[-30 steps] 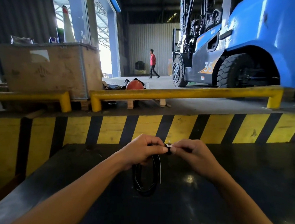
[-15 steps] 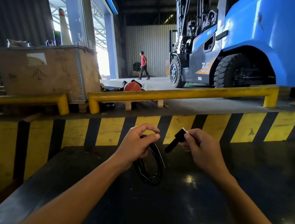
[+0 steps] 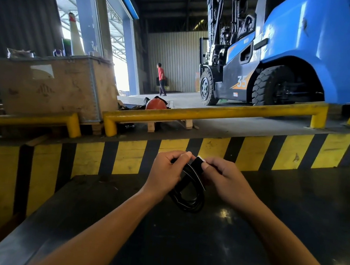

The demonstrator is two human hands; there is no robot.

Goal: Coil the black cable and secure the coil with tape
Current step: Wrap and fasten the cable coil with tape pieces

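Observation:
The black cable (image 3: 188,197) hangs as a small coil of several loops above the dark table (image 3: 177,252). My left hand (image 3: 166,171) pinches the top of the coil, thumb tip pointing right. My right hand (image 3: 222,179) grips a short strip of black tape (image 3: 196,163) with a pale edge, held against the coil's top right beside the left thumb. Both hands are nearly touching at the top of the coil. How far the tape wraps round the loops is hidden by my fingers.
A yellow-and-black striped curb (image 3: 254,154) runs behind the table, with a yellow guard rail (image 3: 215,113) above it. A blue forklift (image 3: 286,64) stands at the right, a wooden crate (image 3: 53,85) at the left. A person in a red shirt (image 3: 161,79) walks far behind.
Half a second ago my right hand held the tape strip away from the coil. It has now moved left and brought the tape onto the coil's top by my left thumb.

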